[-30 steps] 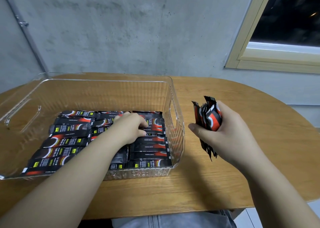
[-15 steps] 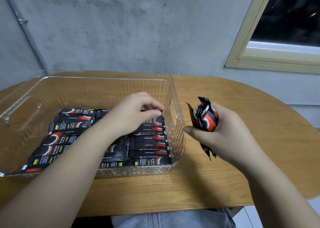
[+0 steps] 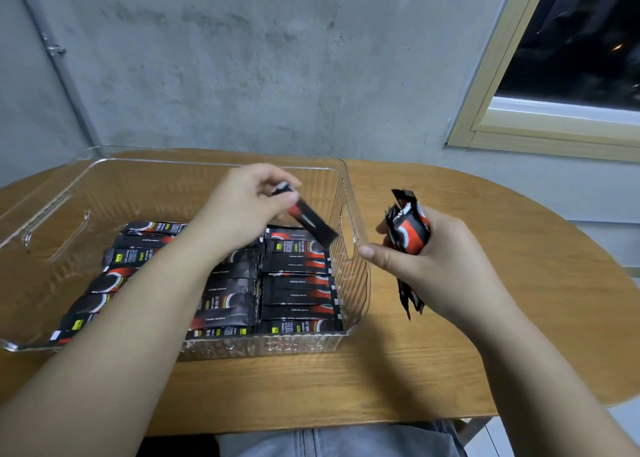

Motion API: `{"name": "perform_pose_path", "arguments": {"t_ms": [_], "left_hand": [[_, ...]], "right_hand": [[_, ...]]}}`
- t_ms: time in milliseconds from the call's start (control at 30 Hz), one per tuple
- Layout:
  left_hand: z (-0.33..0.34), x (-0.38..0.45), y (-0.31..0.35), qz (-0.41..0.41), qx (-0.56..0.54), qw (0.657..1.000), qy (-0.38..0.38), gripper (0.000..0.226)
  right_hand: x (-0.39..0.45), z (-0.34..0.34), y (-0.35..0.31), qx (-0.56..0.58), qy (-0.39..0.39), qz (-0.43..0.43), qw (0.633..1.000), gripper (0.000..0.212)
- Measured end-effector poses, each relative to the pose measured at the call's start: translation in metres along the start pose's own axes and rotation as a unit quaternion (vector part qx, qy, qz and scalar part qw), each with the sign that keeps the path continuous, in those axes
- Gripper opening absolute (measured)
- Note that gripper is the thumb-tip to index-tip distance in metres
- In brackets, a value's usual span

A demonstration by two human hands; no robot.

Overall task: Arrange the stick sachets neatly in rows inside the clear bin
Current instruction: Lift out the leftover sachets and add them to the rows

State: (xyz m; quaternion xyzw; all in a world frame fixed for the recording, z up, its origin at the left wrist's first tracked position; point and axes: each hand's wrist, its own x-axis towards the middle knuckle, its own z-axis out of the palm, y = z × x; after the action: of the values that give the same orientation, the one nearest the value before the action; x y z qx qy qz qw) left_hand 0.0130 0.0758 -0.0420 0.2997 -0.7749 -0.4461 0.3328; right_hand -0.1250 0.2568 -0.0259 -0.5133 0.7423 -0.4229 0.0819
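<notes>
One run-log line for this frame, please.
left hand: pinches one sachet over bin | right hand: grips bundle beside bin | rows: partly filled

A big wooden table [image 3: 485, 335] fills the lower part of the view. Its top is light brown with fine lines in the wood, and its far edge is round. Behind it stands a gray wall [image 3: 259, 68] — rough, with dark spots and smudges. A thin metal pipe [image 3: 59, 61] runs down the wall on the left, held by a small clip. On the right is a window [image 3: 571, 40] with a pale yellow frame. The glass is dark — just a few tiny lights show in it. A bit of pale floor [image 3: 502, 439] shows under the table's near edge.
</notes>
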Motion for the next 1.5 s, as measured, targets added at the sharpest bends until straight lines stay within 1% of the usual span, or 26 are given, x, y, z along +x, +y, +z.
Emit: {"name": "perform_pose_path", "arguments": {"t_ms": [33, 100, 167, 233, 367, 467, 600, 667, 733, 767, 800, 833, 867, 900, 933, 1000, 1033, 1100, 1200, 1300, 1400, 1500], "left_hand": [[-0.003, 0.004, -0.012, -0.050, -0.010, 0.998, 0.030, 0.019], [-0.003, 0.009, -0.032, -0.140, -0.011, 0.989, 0.051, 0.014], [0.005, 0.014, -0.048, -0.188, 0.011, 0.981, 0.051, 0.012], [0.014, 0.019, -0.057, -0.207, 0.050, 0.976, 0.043, 0.015], [0.024, 0.024, -0.064, -0.215, 0.166, 0.962, -0.002, 0.021], [0.029, 0.023, -0.061, -0.201, 0.245, 0.948, -0.025, 0.016], [0.030, 0.023, -0.060, -0.177, 0.285, 0.940, -0.055, 0.012], [0.027, 0.022, -0.059, -0.159, 0.307, 0.936, -0.069, 0.003], [0.023, 0.021, -0.055, -0.114, 0.337, 0.933, -0.055, 0.010], [0.021, 0.020, -0.049, -0.077, 0.328, 0.941, -0.034, 0.010], [0.021, 0.017, -0.040, -0.034, 0.293, 0.955, -0.016, 0.008], [0.022, 0.011, -0.027, 0.008, 0.234, 0.972, -0.009, 0.004], [0.023, 0.005, -0.012, 0.045, 0.168, 0.984, -0.025, 0.004], [0.024, -0.003, 0.003, 0.077, 0.106, 0.990, -0.060, 0.009], [0.026, -0.012, 0.017, 0.104, 0.059, 0.988, -0.103, 0.016], [0.031, -0.024, 0.034, 0.149, 0.021, 0.974, -0.168, 0.028], [0.033, -0.027, 0.038, 0.161, 0.016, 0.969, -0.185, 0.030], [0.035, -0.029, 0.040, 0.154, -0.001, 0.968, -0.199, 0.028], [0.035, -0.029, 0.038, 0.133, -0.043, 0.966, -0.216, 0.018], [0.032, -0.028, 0.034, 0.147, -0.056, 0.966, -0.204, 0.009], [0.028, -0.024, 0.029, 0.141, -0.071, 0.977, -0.145, 0.016], [0.017, -0.016, 0.019, 0.083, -0.103, 0.990, -0.056, 0.019]], "right_hand": [[-0.001, -0.001, 0.002, -0.006, 0.010, 0.001, 1.000, 0.043], [-0.002, -0.003, 0.005, -0.011, 0.020, 0.005, 1.000, 0.047], [-0.003, -0.005, 0.008, -0.021, 0.019, 0.006, 1.000, 0.050], [-0.003, -0.005, 0.009, -0.028, 0.016, 0.010, 0.999, 0.049], [-0.003, -0.006, 0.013, -0.029, 0.015, 0.021, 0.999, 0.045], [-0.003, -0.006, 0.015, -0.032, 0.014, 0.024, 0.999, 0.041], [-0.003, -0.004, 0.017, -0.025, 0.011, 0.011, 1.000, 0.046], [-0.003, -0.004, 0.016, -0.025, 0.007, 0.006, 1.000, 0.047], [-0.004, -0.004, 0.014, -0.021, 0.002, 0.007, 1.000, 0.044], [-0.005, -0.004, 0.012, -0.018, -0.004, 0.009, 1.000, 0.045], [-0.005, -0.004, 0.011, -0.016, -0.012, 0.012, 1.000, 0.047], [-0.005, -0.003, 0.010, -0.015, -0.018, 0.016, 1.000, 0.049], [-0.005, -0.002, 0.009, -0.017, -0.022, 0.019, 0.999, 0.050], [-0.005, -0.001, 0.009, -0.023, -0.026, 0.020, 0.999, 0.051], [-0.004, 0.000, 0.009, -0.030, -0.031, 0.019, 0.999, 0.053], [-0.003, 0.001, 0.008, -0.039, -0.051, 0.021, 0.998, 0.053], [-0.003, 0.002, 0.007, -0.039, -0.061, 0.020, 0.997, 0.052], [-0.004, 0.002, 0.005, -0.035, -0.071, 0.015, 0.997, 0.048], [-0.007, 0.001, 0.001, -0.024, -0.100, 0.006, 0.995, 0.043], [-0.009, 0.004, 0.001, -0.030, -0.127, -0.007, 0.991, 0.037], [-0.008, 0.005, 0.002, -0.029, -0.129, -0.011, 0.991, 0.024], [-0.008, 0.002, 0.005, -0.017, -0.133, -0.005, 0.991, 0.016]]}}
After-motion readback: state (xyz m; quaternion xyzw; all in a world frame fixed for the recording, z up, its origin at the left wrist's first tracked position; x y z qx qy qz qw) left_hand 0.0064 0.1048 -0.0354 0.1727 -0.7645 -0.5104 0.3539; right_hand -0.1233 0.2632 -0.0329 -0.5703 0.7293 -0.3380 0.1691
